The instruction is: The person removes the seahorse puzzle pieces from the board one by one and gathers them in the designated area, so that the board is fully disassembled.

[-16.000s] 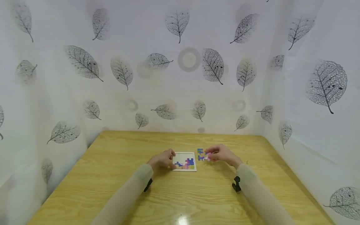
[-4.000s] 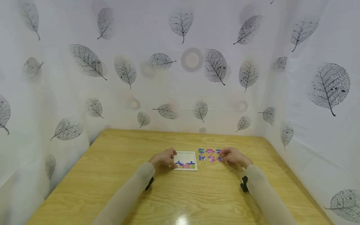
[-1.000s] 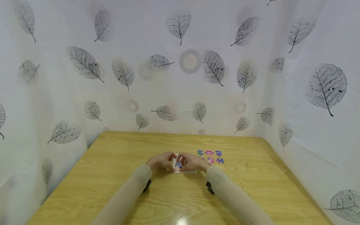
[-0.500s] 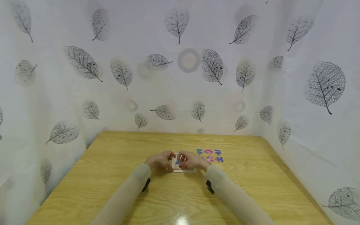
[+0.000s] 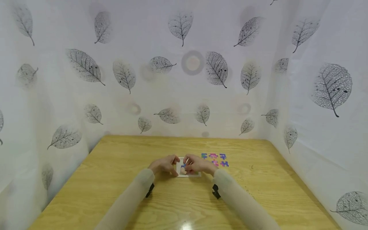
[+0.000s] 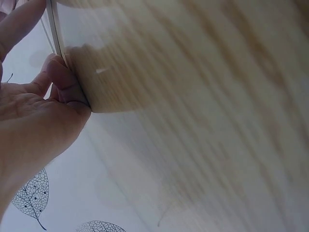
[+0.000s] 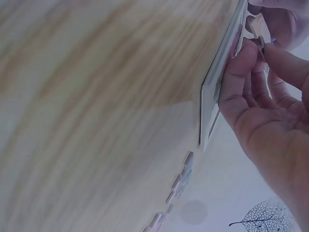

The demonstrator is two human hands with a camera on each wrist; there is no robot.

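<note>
A white-rimmed puzzle tray (image 5: 189, 176) lies flat on the table, partly covered by both hands. My left hand (image 5: 163, 164) holds its left edge, thumb at the near corner and fingers at the far corner. Over the tray, my right hand (image 5: 199, 164) pinches a jigsaw piece (image 7: 261, 33), which is tilted between thumb and fingers in the right wrist view. Bits of blue and pink picture show beneath that hand; most of the assembled part is hidden. Loose jigsaw pieces (image 5: 213, 156) lie in two rows just right of the tray.
The wooden table (image 5: 184, 198) has a shiny light reflection near its front. A white curtain (image 5: 184, 92) printed with leaves hangs behind it and along both sides. A black wrist camera (image 5: 216, 191) sits under the right sleeve.
Four seconds ago my right hand was at the loose pieces; it has since moved left over the tray. In the last half second it shifted slightly right. My left hand stays at the tray.
</note>
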